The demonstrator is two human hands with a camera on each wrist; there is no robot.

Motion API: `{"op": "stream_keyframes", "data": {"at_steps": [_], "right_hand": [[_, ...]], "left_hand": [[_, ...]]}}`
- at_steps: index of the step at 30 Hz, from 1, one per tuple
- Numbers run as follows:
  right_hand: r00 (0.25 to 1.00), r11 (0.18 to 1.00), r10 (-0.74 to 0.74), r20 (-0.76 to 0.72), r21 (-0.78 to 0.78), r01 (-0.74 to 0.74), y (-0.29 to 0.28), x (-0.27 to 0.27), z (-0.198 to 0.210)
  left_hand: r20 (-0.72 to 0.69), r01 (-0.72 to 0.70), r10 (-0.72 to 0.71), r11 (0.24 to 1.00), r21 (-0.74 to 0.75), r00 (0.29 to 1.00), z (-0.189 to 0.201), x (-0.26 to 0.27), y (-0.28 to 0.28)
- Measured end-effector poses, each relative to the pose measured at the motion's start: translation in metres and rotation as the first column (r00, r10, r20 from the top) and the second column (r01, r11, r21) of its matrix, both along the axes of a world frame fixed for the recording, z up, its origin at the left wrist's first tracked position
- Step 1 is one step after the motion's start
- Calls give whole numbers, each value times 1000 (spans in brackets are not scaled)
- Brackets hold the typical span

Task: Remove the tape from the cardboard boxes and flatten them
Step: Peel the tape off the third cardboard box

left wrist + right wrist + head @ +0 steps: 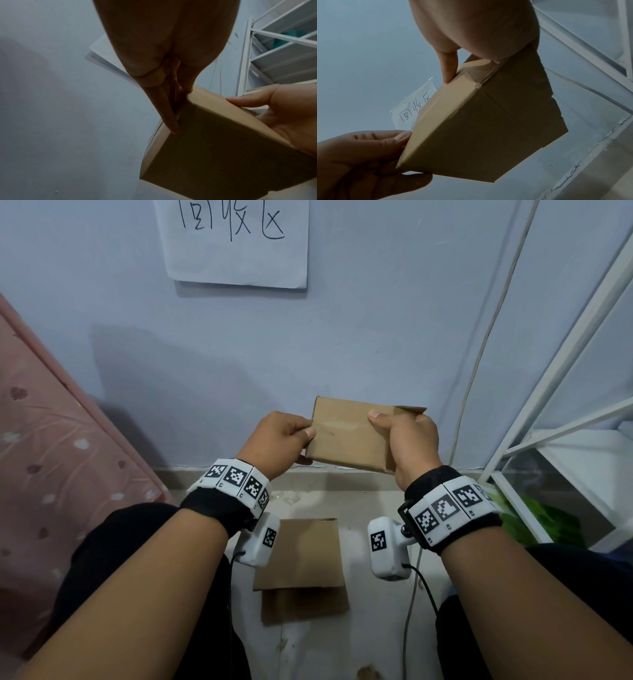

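Note:
A small brown cardboard box point(349, 436) is held up in front of the wall between both hands. My left hand point(279, 440) grips its left end, thumb on the near face and fingers behind. My right hand point(409, 443) grips the right end, thumb on top, beside a raised end flap point(412, 409). The left wrist view has the box point(223, 148) under the left fingers point(169, 119), and in the right wrist view the box point(484, 128) shows a clear tape strip point(488, 78) along one seam. Flattened cardboard point(301, 570) lies on the floor below.
A paper sign point(236, 241) hangs on the blue wall above. A white metal rack point(565, 422) stands to the right, with a white cable point(479, 354) running down the wall beside it. A pink patterned mattress point(51, 457) leans at the left.

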State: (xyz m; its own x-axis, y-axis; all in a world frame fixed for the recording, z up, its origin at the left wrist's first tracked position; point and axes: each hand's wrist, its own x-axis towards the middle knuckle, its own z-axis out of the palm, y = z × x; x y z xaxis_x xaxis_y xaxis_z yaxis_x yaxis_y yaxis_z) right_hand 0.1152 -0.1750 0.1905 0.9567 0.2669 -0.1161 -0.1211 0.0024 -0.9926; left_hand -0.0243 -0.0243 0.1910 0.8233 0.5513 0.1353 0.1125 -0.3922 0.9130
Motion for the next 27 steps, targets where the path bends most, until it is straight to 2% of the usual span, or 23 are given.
{"op": "stream_keyframes", "data": {"at_steps": [4, 10, 14, 19, 24, 27], "right_hand": [[1000, 1000, 5, -19, -8, -5, 1, 1, -3], [1000, 1000, 5, 14, -1, -5, 3, -4, -2], [1000, 1000, 17, 20, 4, -18, 6, -8, -5], [1000, 1000, 23, 13, 4, -23, 8, -12, -5], [1000, 1000, 12, 20, 9, -13, 8, -6, -6], [1000, 1000, 13, 28, -1, -13, 9, -4, -7]], "left_hand": [[-48, -5, 13, 988, 157, 999, 0, -3, 2], [-67, -24, 31, 994, 103, 997, 3, -4, 6], [-122, -71, 101, 972, 224, 987, 2, -3, 4], [-98, -106, 145, 940, 325, 985, 5, -5, 0], [-35, -80, 96, 941, 328, 995, 5, -8, 1], [-50, -48, 66, 954, 295, 997, -1, -6, 10]]}}
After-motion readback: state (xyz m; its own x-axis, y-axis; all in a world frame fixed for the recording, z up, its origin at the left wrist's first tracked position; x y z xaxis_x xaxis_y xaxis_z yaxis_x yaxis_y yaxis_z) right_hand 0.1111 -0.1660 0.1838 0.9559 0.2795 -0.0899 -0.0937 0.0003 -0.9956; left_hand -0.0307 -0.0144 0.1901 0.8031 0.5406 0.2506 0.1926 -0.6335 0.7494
